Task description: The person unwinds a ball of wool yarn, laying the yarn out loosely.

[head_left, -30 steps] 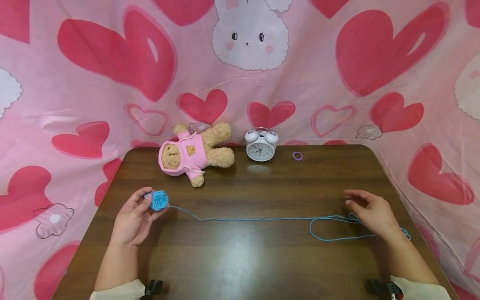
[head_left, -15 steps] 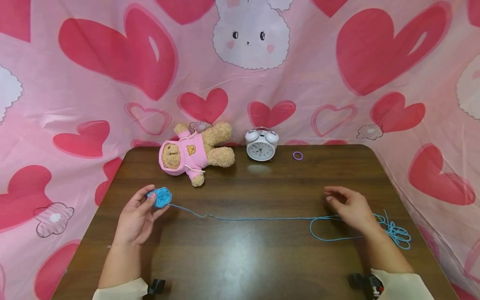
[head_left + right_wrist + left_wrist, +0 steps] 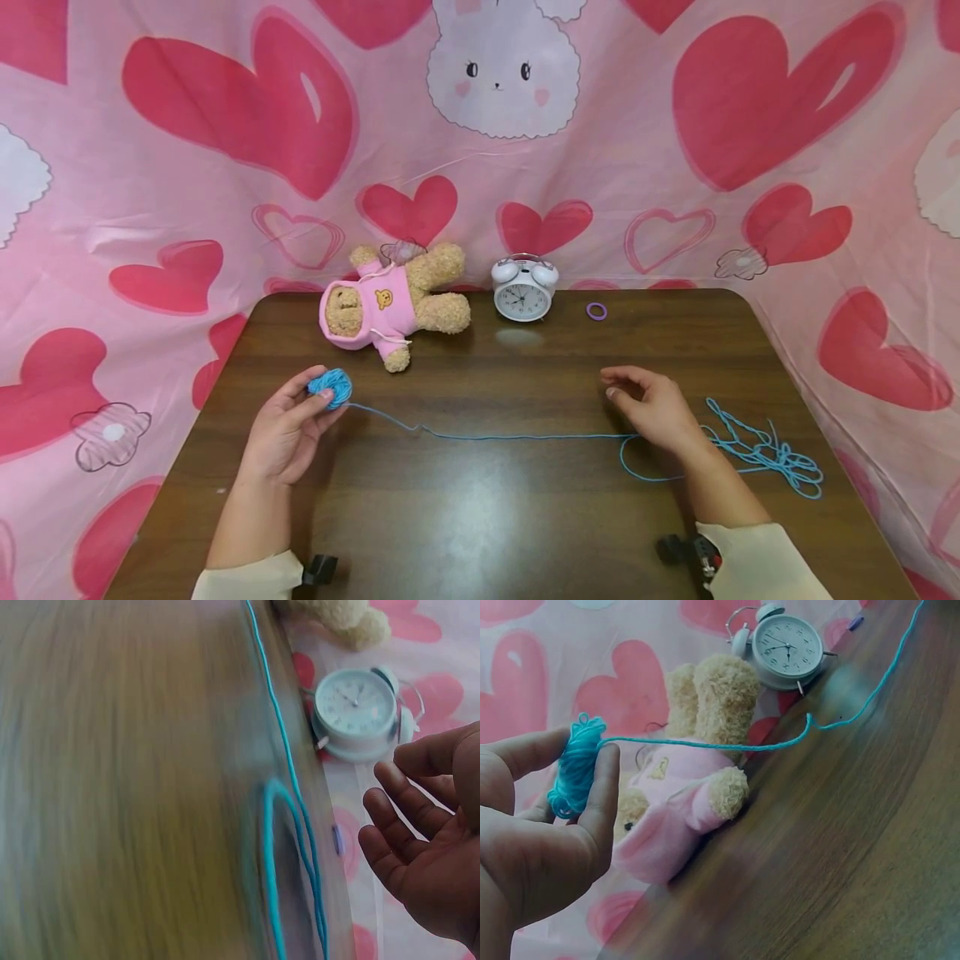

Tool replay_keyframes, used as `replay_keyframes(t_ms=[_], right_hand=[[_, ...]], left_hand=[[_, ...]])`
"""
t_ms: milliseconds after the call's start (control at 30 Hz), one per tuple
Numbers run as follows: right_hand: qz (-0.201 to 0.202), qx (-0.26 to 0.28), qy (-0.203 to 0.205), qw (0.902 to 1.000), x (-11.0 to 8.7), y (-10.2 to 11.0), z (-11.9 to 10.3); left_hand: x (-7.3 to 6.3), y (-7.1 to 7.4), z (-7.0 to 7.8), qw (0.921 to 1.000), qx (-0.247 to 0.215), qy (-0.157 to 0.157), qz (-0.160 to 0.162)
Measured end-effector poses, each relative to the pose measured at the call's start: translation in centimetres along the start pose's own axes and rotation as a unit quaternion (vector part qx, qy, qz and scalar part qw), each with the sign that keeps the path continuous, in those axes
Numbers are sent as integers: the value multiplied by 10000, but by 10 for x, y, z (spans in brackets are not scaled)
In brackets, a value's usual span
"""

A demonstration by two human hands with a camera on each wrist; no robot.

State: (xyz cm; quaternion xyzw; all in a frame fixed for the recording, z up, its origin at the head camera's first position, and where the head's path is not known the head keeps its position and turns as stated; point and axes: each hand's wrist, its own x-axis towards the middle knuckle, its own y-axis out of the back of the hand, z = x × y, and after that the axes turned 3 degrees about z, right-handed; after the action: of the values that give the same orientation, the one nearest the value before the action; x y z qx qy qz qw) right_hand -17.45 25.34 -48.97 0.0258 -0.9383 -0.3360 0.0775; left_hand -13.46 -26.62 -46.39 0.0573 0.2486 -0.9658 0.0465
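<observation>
Yarn wound into an oblong sky-blue bundle (image 3: 336,383) sits toward the person's left, pinched between the thumb and fingers of the left hand (image 3: 285,425) above the brown wood-grain table (image 3: 465,375). From it a thin blue strand (image 3: 697,745) leaves roughly crosswise to the bundle's long axis, as the left wrist view shows it, passes a small kink, then runs almost straight sideways over the tabletop toward the right hand (image 3: 654,408). That hand holds nothing visible: its fingers are softly bent, with the thumb apart from the forefinger in the head view. What matters most seems to be how these right fingers stand to the strand: they point left, along its line, yet on its far side, and no contact shows. Just on the person's side of this hand lies a narrow blue loop (image 3: 269,847), while a loose blue tangle (image 3: 780,458) spreads right of the wrist. The bundle is well apart from the right fingers.
</observation>
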Motion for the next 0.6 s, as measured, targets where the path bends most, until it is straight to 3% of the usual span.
replay_keyframes(t_ms=[267,600], right_hand=[[-169,372,232,9989,9,-29,-17],[-541,603,445,9957,17,-62,-40]], left_hand=[[3,-2,-6,9997,0,-145,-215],[1,-6,-4,9988,0,54,-483]])
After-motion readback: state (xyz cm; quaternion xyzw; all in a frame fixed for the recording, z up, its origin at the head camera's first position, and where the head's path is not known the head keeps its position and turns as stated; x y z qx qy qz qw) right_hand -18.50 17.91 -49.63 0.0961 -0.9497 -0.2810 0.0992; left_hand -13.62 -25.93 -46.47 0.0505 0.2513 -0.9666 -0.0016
